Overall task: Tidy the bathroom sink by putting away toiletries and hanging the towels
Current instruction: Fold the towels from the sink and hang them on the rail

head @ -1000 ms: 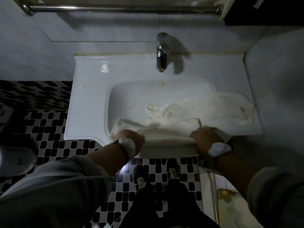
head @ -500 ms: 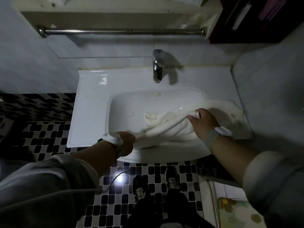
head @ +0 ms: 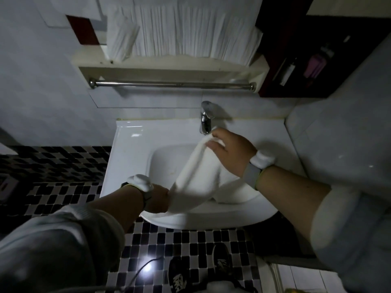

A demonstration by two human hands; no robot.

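A white towel point(head: 196, 176) is stretched above the white sink point(head: 135, 149), lifted off the basin. My left hand point(head: 157, 198) grips its lower end at the sink's front rim. My right hand point(head: 231, 152) pinches the upper end, raised close to the chrome tap point(head: 205, 117). A chrome towel rail point(head: 171, 83) runs along the wall above the sink, bare, under a cream shelf point(head: 169, 68).
White pleated fabric point(head: 182, 28) hangs above the shelf. A dark cabinet point(head: 317, 60) at the upper right holds bottles. Black-and-white mosaic floor point(head: 63, 166) lies left of and below the sink, where my shoes point(head: 220, 263) stand. A tiled wall stands to the right.
Both hands have lifted the towel out of the basin. My right hand has risen from the front rim to near the tap, stretching the towel. The view has tilted up.
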